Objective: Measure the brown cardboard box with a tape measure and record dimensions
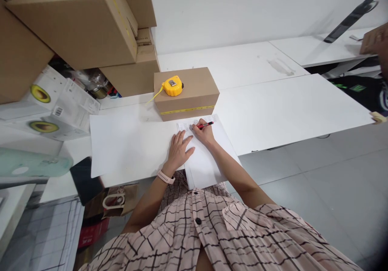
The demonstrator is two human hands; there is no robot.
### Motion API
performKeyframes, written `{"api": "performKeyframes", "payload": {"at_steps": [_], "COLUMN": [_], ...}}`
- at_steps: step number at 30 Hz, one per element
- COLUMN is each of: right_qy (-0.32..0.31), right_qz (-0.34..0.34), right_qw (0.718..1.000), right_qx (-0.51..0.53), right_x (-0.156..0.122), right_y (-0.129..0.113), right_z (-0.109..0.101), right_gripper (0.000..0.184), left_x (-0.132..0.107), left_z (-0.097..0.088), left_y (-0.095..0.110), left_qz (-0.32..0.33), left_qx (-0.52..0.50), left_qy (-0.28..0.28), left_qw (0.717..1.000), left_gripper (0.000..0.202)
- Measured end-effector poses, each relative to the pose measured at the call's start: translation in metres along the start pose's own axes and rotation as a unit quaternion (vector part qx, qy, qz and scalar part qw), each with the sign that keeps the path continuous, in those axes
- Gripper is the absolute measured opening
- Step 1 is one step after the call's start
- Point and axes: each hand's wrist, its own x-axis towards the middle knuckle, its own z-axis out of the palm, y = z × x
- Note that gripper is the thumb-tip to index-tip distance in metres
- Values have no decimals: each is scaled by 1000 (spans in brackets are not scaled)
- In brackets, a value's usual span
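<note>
My right hand [203,133] grips a red and black pen [206,125], its tip down near the top of a stack of white paper sheets [206,162]. Small lines of writing or print show along the upper part of the top sheet. Fingers spread, my left hand [180,150] rests flat at the left edge of the sheets. Just behind the paper stands a closed brown cardboard box [188,91]. On top of it lies a yellow tape measure [172,86] with a bit of its blade out at the left. Yellow tape with markings [188,110] runs across the box's front.
Large cardboard boxes [79,24] pile up at the left, above white cartons with avocado pictures [45,109]. A blank white sheet [113,141] lies left of my hands. A dark tablet-like object [86,180] overhangs the table [291,109]. A black bottle [348,20] lies far right, near another person's hand [378,117].
</note>
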Motion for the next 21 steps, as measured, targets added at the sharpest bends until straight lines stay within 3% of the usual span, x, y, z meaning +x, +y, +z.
{"api": "performKeyframes", "payload": {"at_steps": [21], "right_qy": [2], "right_qz": [2], "right_qw": [1000], "right_qx": [1], "right_x": [0], "right_y": [-3], "right_z": [-1], "right_gripper": [29], "left_x": [0], "left_z": [-1], "left_y": [0], "left_qz": [4], "left_qx": [3], "left_qy": [-1], "left_qw": [1000], "left_gripper": [52]}}
